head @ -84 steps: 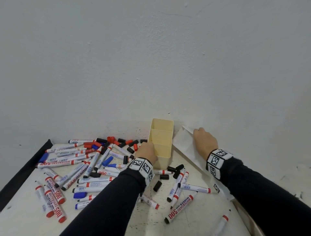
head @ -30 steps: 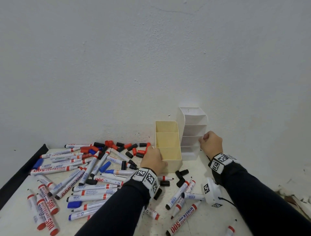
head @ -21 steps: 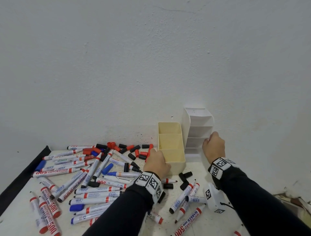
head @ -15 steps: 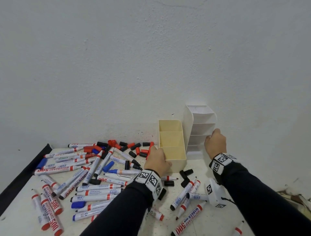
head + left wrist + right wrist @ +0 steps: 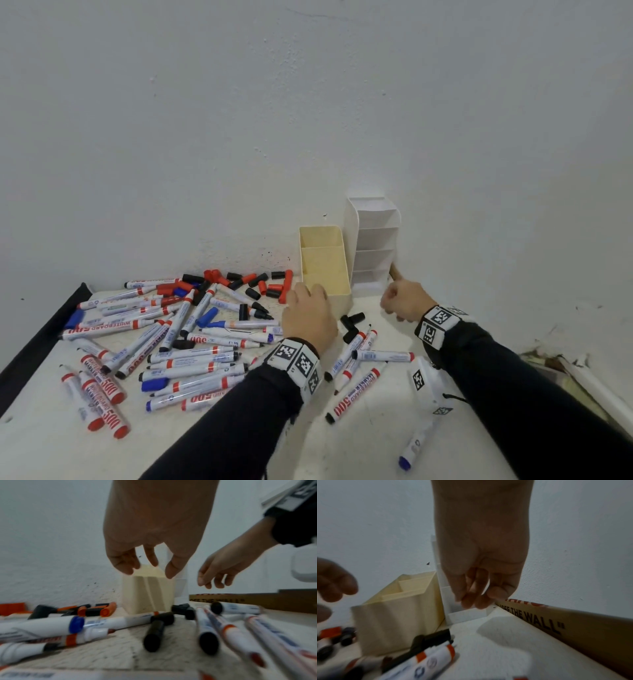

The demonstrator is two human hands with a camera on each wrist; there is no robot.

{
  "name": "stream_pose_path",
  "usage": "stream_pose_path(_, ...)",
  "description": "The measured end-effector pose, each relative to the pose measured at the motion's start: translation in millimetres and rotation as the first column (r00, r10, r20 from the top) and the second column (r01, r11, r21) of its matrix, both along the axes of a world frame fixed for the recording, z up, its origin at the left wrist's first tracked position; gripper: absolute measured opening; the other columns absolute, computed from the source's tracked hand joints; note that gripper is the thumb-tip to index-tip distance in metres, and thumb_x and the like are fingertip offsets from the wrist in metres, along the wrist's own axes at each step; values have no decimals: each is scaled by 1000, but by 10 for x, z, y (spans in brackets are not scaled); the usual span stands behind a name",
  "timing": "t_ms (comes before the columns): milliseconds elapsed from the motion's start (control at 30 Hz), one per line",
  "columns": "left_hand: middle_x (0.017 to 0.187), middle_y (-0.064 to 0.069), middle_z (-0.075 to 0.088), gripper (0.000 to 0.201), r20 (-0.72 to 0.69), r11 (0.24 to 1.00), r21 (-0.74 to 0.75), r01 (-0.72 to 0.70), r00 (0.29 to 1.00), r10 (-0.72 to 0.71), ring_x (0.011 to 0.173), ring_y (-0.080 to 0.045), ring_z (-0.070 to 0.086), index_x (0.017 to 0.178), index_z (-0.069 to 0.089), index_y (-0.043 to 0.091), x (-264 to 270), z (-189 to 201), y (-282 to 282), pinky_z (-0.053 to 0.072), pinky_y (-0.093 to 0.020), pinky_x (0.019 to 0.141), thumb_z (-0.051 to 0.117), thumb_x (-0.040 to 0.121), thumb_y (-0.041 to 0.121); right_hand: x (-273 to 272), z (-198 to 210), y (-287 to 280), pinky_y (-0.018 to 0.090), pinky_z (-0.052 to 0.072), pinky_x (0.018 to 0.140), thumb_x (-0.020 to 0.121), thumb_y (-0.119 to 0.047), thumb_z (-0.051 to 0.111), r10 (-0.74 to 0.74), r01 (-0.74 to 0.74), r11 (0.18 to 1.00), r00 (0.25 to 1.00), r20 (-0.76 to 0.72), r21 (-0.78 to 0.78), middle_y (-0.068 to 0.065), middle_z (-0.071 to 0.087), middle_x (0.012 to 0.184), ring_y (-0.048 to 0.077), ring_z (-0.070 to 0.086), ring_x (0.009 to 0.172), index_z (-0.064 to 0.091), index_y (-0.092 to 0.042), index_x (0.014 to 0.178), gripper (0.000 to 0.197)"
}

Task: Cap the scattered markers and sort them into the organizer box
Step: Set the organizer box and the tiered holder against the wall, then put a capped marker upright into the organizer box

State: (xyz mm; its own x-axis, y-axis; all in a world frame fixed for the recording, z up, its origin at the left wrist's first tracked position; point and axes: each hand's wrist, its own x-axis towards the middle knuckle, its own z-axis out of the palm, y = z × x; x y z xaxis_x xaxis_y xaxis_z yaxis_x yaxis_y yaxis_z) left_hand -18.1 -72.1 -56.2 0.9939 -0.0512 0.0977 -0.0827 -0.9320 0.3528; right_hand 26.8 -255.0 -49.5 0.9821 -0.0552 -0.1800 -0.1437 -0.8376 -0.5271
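Note:
A cream organizer box (image 5: 323, 263) stands upright against the wall, and a taller white organizer (image 5: 373, 246) stands right beside it. My left hand (image 5: 305, 298) hovers at the cream box's near left corner. Its fingers (image 5: 150, 561) hang loose above the cream box (image 5: 147, 595) and hold nothing. My right hand (image 5: 394, 303) sits just in front of the white organizer (image 5: 467, 614), its fingers (image 5: 476, 600) loosely curled and empty. Several uncapped markers (image 5: 171, 342) and loose caps (image 5: 253, 284) lie to the left, and more markers (image 5: 356, 359) lie between my arms.
A lone blue marker (image 5: 414, 445) lies near the front right. A brown cardboard strip (image 5: 556, 623) runs along the table's right edge by the wall. A black border (image 5: 34, 342) marks the table's left edge. The wall closes off the back.
The white organizer, lying flat 2.8 s ago, now stands beside the cream box. Within the last half second both hands have let go of the boxes and drawn back a little.

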Motion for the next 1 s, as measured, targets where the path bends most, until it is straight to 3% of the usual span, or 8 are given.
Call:
stream_pose_path(133,88,-2,59,14,-273,955,-37,296,916,-294,82,-21,60,88,57,16,-483,-35,-366,54,-36,81,50,88,29,-349,-7,59,13,36,41,84,-14,56,200,-208,978,966,-162,-31,-6,61,72,8,54,55,60,-16,81,6)
stream_pose_path(233,98,-7,64,28,-428,903,-3,431,815,-390,94,-24,62,94,64,11,-802,-152,-650,52,-39,86,52,86,35,-519,-30,68,10,36,41,85,-13,56,247,-258,965,954,-170,-48,-3,59,78,6,53,55,60,-14,85,4)
stream_pose_path(367,88,-6,59,37,-489,923,-53,381,796,-356,84,-23,59,103,60,8,-1027,-282,-819,50,-34,83,59,85,40,-668,-63,71,10,38,46,85,-12,58,246,-257,964,959,-142,-65,-4,58,80,3,51,57,59,-14,86,3)
stream_pose_path(567,90,-2,54,18,-495,968,-94,233,833,-249,79,-16,54,94,56,13,-1093,-320,-650,54,-30,81,58,83,27,-737,-155,108,12,41,49,84,-10,59,294,-300,953,947,-127,-31,4,64,81,8,54,58,60,-13,84,2)
stream_pose_path(633,101,-6,57,27,-488,975,-81,209,844,-222,84,-17,56,105,57,10,-1110,-212,-476,53,-31,83,49,88,30,-726,-169,156,14,42,54,84,-11,60,307,-310,950,948,-89,-27,1,62,79,9,54,60,59,-16,77,8)
stream_pose_path(733,121,-21,52,37,-437,976,-13,219,876,-203,106,-32,56,131,43,1,-1053,-82,-134,48,-39,90,32,101,19,-693,-198,297,12,40,58,84,-11,61,311,-311,950,950,22,-1,-3,58,81,8,53,67,55,-24,69,21)
stream_pose_path(867,117,-19,57,36,-446,991,31,128,889,-100,105,-31,57,124,47,1,-921,-85,412,47,-36,92,29,102,22,-650,-282,581,14,42,68,87,-17,58,327,-328,944,936,128,-15,-4,59,91,8,56,80,61,-23,87,7)
stream_pose_path(1000,115,-14,59,40,-372,991,-99,-91,927,48,107,-28,57,119,54,2,-821,-101,815,46,-34,92,33,100,30,-643,-285,897,22,44,81,90,-20,53,472,-458,876,878,77,-149,-3,56,109,13,55,94,62,-24,114,26)
